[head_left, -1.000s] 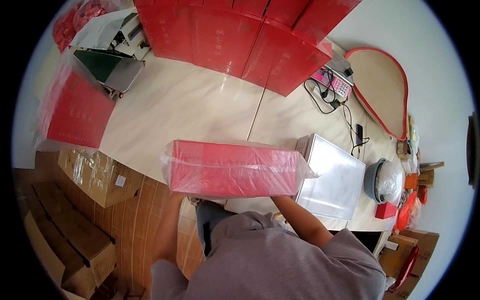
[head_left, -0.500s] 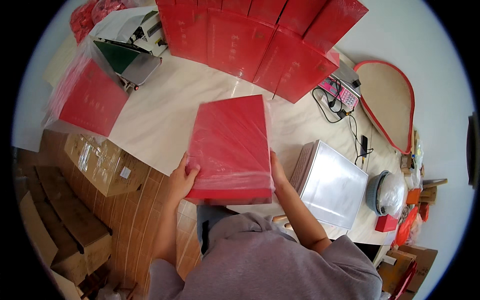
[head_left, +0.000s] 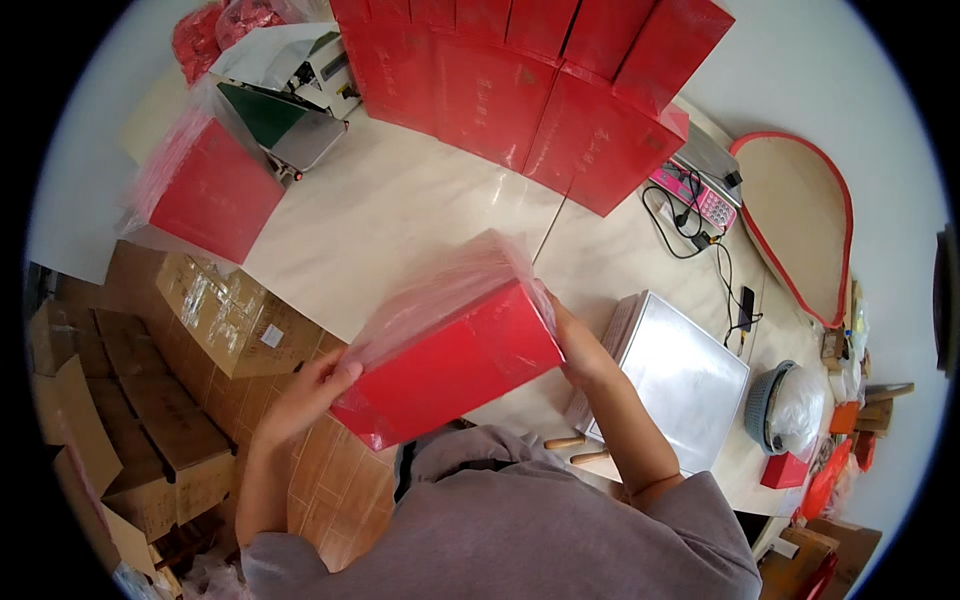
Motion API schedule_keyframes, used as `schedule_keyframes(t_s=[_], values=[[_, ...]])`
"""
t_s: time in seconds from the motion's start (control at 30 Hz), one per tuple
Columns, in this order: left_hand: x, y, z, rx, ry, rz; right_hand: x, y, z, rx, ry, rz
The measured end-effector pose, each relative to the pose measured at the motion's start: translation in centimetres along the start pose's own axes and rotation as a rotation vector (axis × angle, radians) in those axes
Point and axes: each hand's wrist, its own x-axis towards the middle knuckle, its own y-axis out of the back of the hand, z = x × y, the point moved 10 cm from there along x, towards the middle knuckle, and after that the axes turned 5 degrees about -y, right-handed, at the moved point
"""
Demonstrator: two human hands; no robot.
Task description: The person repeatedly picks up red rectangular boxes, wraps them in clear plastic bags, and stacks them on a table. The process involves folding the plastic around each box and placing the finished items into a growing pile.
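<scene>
A red box [head_left: 450, 370] in a loose clear plastic bag [head_left: 450, 280] is held at a tilt over the near edge of the pale marble-patterned table [head_left: 390, 190]. My left hand [head_left: 315, 390] grips its left end, thumb pressed on the plastic. My right hand [head_left: 580, 345] grips its right end, with the fingertips partly hidden behind the box. A flat silver box-like appliance [head_left: 675, 375] with wooden handles [head_left: 590, 455] lies beside my right forearm.
Stacked red boxes [head_left: 490, 100] line the back. A bagged red box [head_left: 215, 190] and a machine [head_left: 285, 120] are at left, cardboard boxes [head_left: 150, 430] below them. At right are a pink-panelled scale [head_left: 700, 200], cables, a red-rimmed tray [head_left: 790, 220] and a basket [head_left: 770, 405].
The box has been turned and tipped between my hands, so a long narrow side now faces me and the plastic stands up loosely behind it. Both hands moved with it.
</scene>
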Motion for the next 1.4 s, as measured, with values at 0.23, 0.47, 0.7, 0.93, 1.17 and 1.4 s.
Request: schedule_keyframes(t_s=[0.23, 0.47, 0.7, 0.93, 1.17, 1.4], values=[[4.5, 2.1, 0.7, 0.088, 0.056, -0.001, 1.0, 1.3, -2.2, -0.150, 0.014, -0.036], [7.9, 2.8, 3.2, 0.241, -0.004, 0.098, 3.1, 4.1, -5.4, -0.270, 0.293, 0.039], [8.8, 8.5, 4.3, 0.245, -0.226, 0.511, 4.1, 1.9, -7.1, -0.490, 0.712, 0.284], [7.1, 9.6, 4.8, 0.377, -0.263, 0.597, 6.8, 1.1, -7.9, -0.680, 0.610, 0.694], [5.9, 9.1, 4.4, 0.341, -0.167, 0.583, 7.3, 4.6, -14.5, -0.846, 0.754, 0.897], [7.0, 7.0, -0.1, 0.248, -0.016, 0.390, 2.9, 3.9, -20.6, -0.759, 1.138, 1.001]])
